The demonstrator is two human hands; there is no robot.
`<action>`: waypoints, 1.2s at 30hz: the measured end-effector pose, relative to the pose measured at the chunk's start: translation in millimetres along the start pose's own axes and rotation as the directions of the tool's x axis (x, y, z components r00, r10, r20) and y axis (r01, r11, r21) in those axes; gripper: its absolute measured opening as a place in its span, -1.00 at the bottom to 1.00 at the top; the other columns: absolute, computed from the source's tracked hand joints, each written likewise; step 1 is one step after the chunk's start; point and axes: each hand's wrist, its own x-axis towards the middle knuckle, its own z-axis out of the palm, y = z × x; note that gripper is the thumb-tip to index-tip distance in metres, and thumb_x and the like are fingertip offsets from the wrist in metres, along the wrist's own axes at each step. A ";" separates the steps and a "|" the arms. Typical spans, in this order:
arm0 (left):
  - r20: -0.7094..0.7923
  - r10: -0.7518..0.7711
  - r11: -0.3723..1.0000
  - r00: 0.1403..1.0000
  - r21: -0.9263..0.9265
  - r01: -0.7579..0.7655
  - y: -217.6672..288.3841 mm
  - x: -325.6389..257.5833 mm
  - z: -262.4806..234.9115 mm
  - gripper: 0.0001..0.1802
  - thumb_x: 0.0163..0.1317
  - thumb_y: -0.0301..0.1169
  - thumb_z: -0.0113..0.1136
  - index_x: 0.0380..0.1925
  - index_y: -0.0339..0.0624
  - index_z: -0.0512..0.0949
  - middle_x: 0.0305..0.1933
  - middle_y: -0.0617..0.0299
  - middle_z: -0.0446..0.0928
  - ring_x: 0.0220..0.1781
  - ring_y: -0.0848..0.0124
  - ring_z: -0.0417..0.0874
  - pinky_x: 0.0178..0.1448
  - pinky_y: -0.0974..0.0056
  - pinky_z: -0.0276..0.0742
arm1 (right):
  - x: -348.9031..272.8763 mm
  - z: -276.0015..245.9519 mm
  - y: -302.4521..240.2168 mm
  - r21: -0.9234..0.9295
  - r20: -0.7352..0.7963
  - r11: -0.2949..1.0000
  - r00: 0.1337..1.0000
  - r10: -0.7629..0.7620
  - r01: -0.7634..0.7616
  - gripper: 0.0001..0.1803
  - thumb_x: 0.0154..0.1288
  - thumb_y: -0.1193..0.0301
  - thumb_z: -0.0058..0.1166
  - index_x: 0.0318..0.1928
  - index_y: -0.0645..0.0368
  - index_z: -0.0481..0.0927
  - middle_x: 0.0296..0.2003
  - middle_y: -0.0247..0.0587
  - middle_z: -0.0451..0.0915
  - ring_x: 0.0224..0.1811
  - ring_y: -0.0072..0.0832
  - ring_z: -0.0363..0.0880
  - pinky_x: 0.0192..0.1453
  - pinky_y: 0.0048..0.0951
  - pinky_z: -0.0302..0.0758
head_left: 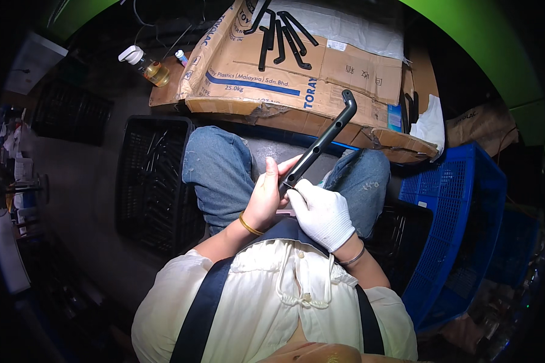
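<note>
A long black bent plastic part [318, 147] with round holes along its side slants up and away over my lap. Its lower end lies in my left hand [266, 195], which is bare and closed round it, with a yellow bangle at the wrist. My right hand [321, 213] wears a white knit glove. The gloved fingers are pinched together right at the part's lower end; what they hold, if anything, is too small to make out. Several similar black bent parts [281, 37] lie in a loose pile on the cardboard ahead.
Flattened cardboard [266, 100] covers the work surface before my knees. A bottle [154, 72] with yellowish liquid stands at its left. On the floor to my left is a black crate [127, 181] of dark parts; blue plastic crates [436, 199] stand at my right.
</note>
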 end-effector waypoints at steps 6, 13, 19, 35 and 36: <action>0.011 -0.022 0.999 1.000 0.037 0.022 4.8 -1.9 4.8 -0.19 0.54 0.16 -0.61 0.27 -0.23 0.45 -0.51 0.42 0.53 -0.66 0.70 0.18 -0.56 0.54 0.08 | -1.2 -5.5 -2.9 -0.081 0.055 0.996 0.998 0.033 -0.028 -0.76 0.37 0.21 0.05 -0.40 0.04 0.49 -0.62 -0.11 0.57 -0.59 -0.13 0.62 -0.50 -0.14 0.55; 0.018 0.035 0.990 0.999 0.139 -0.037 3.9 -3.6 4.1 -0.18 0.54 0.16 -0.61 0.27 -0.24 0.45 -0.50 0.43 0.53 -0.65 0.70 0.19 -0.56 0.53 0.09 | -2.3 1.3 1.1 -0.056 0.043 0.998 0.999 0.016 -0.014 -0.76 0.37 0.22 0.04 -0.40 0.05 0.50 -0.63 -0.12 0.58 -0.59 -0.12 0.62 -0.50 -0.14 0.55; 0.048 0.017 1.000 0.999 0.018 -0.018 -0.3 -2.4 -0.9 -0.17 0.53 0.17 -0.60 0.27 -0.25 0.45 -0.48 0.42 0.54 -0.64 0.71 0.20 -0.56 0.53 0.09 | -0.9 1.2 -2.3 0.067 -0.088 0.995 0.994 -0.063 0.069 -0.78 0.38 0.25 0.04 -0.39 0.06 0.50 -0.62 -0.13 0.58 -0.59 -0.13 0.62 -0.49 -0.14 0.55; 0.058 0.208 0.952 0.976 0.219 -0.216 1.4 -1.9 1.3 -0.16 0.54 0.12 -0.63 0.25 -0.41 0.40 0.16 0.05 0.56 0.16 0.39 0.57 0.30 0.33 0.42 | -5.2 10.6 1.6 0.082 -0.017 0.997 1.000 -0.007 0.009 -0.79 0.39 0.28 0.04 -0.36 0.11 0.46 -0.63 -0.06 0.57 -0.59 -0.09 0.61 -0.48 -0.14 0.54; 0.068 0.241 0.936 0.968 0.246 -0.250 1.3 -1.8 1.2 -0.16 0.55 0.11 -0.63 0.25 -0.42 0.41 0.17 0.03 0.56 0.19 0.36 0.57 0.33 0.31 0.40 | -5.2 11.0 1.6 0.076 -0.022 0.997 1.000 -0.011 0.012 -0.80 0.39 0.29 0.04 -0.36 0.11 0.46 -0.63 -0.06 0.57 -0.59 -0.09 0.61 -0.48 -0.14 0.54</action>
